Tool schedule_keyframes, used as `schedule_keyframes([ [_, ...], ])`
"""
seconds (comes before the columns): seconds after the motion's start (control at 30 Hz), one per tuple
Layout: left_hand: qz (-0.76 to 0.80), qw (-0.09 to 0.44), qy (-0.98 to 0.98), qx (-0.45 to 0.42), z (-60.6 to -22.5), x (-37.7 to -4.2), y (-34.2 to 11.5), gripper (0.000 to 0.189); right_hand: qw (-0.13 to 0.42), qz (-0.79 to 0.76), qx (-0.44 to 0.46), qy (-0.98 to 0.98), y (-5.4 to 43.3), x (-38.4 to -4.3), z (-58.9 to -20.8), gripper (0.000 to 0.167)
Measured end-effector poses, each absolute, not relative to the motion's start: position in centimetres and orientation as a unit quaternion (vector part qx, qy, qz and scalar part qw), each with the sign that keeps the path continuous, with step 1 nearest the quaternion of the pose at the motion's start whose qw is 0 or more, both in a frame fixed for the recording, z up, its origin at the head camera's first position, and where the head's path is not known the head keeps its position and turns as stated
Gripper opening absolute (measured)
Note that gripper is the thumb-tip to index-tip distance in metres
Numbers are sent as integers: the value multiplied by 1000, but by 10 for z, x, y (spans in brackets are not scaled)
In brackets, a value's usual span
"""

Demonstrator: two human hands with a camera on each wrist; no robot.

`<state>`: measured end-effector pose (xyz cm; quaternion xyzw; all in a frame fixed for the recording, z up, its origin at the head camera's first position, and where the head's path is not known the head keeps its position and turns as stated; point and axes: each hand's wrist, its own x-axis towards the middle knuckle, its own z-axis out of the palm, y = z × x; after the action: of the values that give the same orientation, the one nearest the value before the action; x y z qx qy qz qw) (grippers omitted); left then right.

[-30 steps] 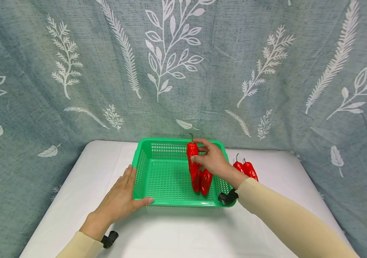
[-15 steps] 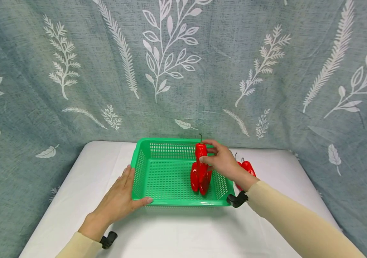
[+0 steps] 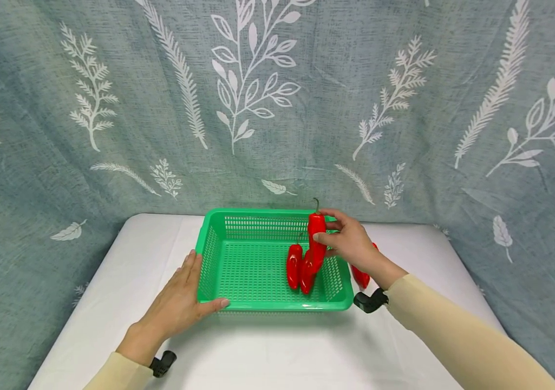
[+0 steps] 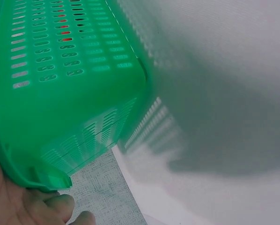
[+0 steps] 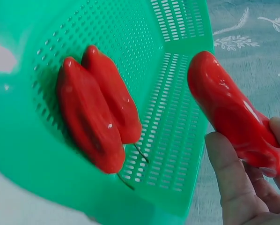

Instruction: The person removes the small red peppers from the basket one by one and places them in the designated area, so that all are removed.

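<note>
My right hand [image 3: 347,241] pinches a red pepper [image 3: 317,241] between thumb and fingers, its stem pointing up, over the right end of the green plastic basket [image 3: 258,306]. In the right wrist view, the held pepper's [image 5: 229,103] blunt tip is tilted up beside the basket wall [image 5: 170,117]. Two more red peppers, a left one [image 3: 294,268] and a right one [image 3: 307,276], lie side by side on the basket floor. My left hand [image 3: 180,295] rests on the basket's near left corner, fingers straight along the side and thumb on the front rim.
Outside the basket's right wall, a red pepper [image 3: 361,277] on the white tabletop [image 3: 277,352] is partly covered by my right hand and wrist. A patterned grey-green curtain [image 3: 277,135] hangs right behind the table's far edge.
My right hand has moved rightward with the pepper, from over the two lying peppers toward the basket's right wall. The left hand keeps its place on the corner.
</note>
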<state>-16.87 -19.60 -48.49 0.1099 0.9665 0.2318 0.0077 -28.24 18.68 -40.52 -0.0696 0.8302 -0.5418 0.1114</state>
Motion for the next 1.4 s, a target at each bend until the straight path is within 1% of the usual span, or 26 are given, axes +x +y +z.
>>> schedule_keyframes([
  [0.6,229,3,967,114,-486,-170,-197,132,89,-510,-56,854,221,-280,-396,70],
  [0.9,227,1,967,111,-486,-169,-196,133,79,-491,-36,867,253,-280,-394,71],
  [1.1,226,3,968,111,-486,-169,-196,132,83,-452,-10,888,280,-283,-401,74],
  [1.4,225,3,968,112,-486,-169,-196,132,84,-411,15,908,319,-293,-422,73],
])
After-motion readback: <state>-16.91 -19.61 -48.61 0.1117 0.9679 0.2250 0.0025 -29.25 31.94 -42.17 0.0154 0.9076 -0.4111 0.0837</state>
